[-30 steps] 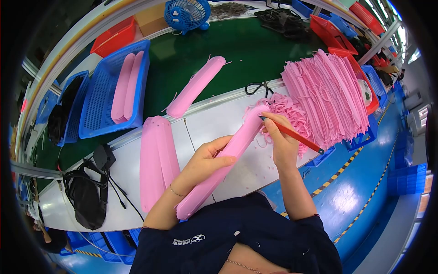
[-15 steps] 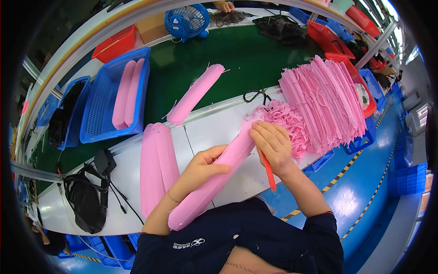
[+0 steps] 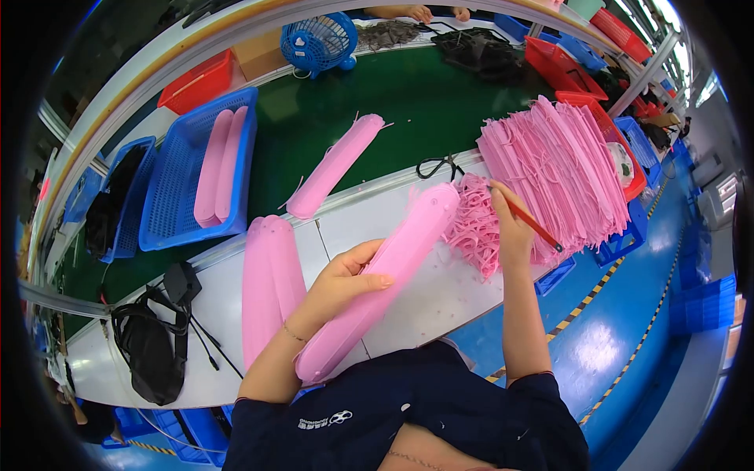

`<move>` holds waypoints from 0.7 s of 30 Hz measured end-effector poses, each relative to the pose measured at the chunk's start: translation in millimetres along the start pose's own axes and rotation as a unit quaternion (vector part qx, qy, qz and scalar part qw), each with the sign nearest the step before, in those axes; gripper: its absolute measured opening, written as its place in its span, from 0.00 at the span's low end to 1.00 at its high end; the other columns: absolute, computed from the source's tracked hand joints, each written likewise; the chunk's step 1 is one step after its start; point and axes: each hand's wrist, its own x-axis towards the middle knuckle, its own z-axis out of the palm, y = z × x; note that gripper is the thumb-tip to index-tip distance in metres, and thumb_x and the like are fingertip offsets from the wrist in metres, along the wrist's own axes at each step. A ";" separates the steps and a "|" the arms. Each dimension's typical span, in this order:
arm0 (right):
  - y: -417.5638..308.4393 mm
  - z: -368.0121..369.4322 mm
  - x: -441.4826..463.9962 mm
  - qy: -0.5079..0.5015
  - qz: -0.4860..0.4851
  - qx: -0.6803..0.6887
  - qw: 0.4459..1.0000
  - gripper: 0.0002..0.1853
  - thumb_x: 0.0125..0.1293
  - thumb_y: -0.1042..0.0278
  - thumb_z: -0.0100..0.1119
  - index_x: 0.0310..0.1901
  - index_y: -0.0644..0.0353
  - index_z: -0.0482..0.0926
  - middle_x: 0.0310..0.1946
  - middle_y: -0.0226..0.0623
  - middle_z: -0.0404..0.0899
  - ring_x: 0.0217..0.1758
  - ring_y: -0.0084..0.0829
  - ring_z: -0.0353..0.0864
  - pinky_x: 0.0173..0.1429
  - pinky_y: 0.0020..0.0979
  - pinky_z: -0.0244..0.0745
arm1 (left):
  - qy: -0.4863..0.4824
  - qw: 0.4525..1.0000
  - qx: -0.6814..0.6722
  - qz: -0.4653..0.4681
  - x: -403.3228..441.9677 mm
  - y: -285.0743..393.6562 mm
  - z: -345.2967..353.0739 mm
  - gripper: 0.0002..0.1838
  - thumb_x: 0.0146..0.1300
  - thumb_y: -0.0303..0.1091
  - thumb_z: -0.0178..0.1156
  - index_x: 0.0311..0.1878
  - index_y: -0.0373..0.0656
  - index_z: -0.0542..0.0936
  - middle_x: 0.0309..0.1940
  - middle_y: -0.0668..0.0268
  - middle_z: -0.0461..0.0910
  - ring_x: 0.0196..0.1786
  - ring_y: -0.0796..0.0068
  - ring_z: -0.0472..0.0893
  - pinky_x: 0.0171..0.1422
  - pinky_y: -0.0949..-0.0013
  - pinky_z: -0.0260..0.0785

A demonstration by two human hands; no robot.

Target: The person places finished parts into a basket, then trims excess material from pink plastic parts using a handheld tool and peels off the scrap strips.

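Observation:
My left hand is wrapped round the middle of a long pink piece, which slants up to the right over the white table. In my right hand is a slim red tool, its tip beside a heap of pink scraps. The tool is apart from the held piece. A large stack of pink strips lies right of the scraps. Black-handled scissors rest above them. More pink pieces lie left of my left hand, and another pink piece lies on the green surface.
A blue basket at the left holds pink pieces. Behind are a blue fan, a red bin and a co-worker's hands. A black bag with cables lies at the near left. Red baskets stand at the back right.
My right hand has moved right, away from the pink piece's upper end, with the red tool still in it. My left hand keeps its hold. The co-worker's hands have come into view.

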 end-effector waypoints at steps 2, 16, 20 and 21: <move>1.1 3.7 -15.9 -0.073 0.210 0.217 0.951 0.12 0.68 0.68 0.53 0.49 0.63 0.78 0.48 0.45 0.78 0.53 0.36 0.76 0.57 0.33 0.72 | -0.011 1.000 -0.016 -0.002 2.9 -1.3 -4.5 0.27 0.58 0.29 0.62 0.62 0.37 0.70 0.52 0.67 0.75 0.52 0.81 0.73 0.57 0.76 0.65; -45.3 15.8 -36.7 -0.153 0.243 0.416 0.863 0.16 0.69 0.68 0.51 0.54 0.68 0.73 0.46 0.41 0.77 0.50 0.33 0.77 0.56 0.34 0.70 | 0.090 0.853 0.477 0.193 13.6 -31.1 3.5 0.43 0.53 0.39 0.68 0.69 0.37 0.58 0.45 0.59 0.73 0.43 0.69 0.77 0.48 0.72 0.71; -51.3 12.8 -38.0 -0.161 0.248 0.428 0.854 0.15 0.69 0.68 0.52 0.53 0.68 0.74 0.45 0.40 0.78 0.50 0.32 0.77 0.56 0.33 0.70 | 0.165 0.795 0.546 0.206 15.1 -47.8 28.2 0.47 0.47 0.42 0.70 0.69 0.38 0.59 0.40 0.58 0.71 0.39 0.62 0.76 0.41 0.67 0.73; -52.8 11.2 -38.7 -0.162 0.269 0.416 0.853 0.15 0.69 0.68 0.52 0.53 0.68 0.74 0.45 0.40 0.78 0.49 0.32 0.77 0.56 0.33 0.70 | 0.181 0.782 0.559 0.209 17.1 -52.4 27.8 0.47 0.46 0.42 0.71 0.68 0.38 0.59 0.39 0.58 0.71 0.39 0.62 0.76 0.38 0.66 0.72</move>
